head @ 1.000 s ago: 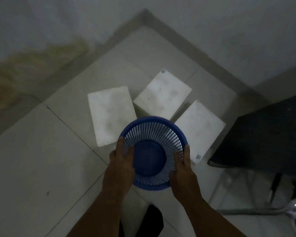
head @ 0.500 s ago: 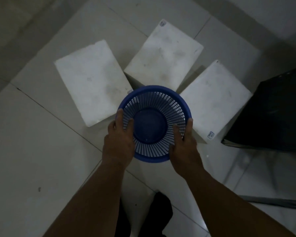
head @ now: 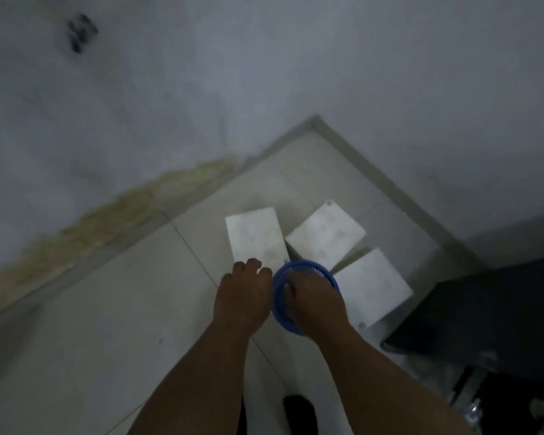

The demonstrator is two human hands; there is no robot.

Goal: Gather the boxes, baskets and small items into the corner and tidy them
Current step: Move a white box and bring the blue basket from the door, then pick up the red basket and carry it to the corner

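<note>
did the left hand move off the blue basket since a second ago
Yes. The left hand has come off the blue basket and shifted left, its fingers now over the near corner of the left white box.

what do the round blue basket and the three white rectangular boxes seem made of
Round blue basket: probably moulded plastic, from its even saturated blue and thin ribbed rim. Three white rectangular boxes: perhaps matte cardboard or foam; flat, dull, faintly smudged tops with crisp edges, but the dim blur leaves it open.
</note>
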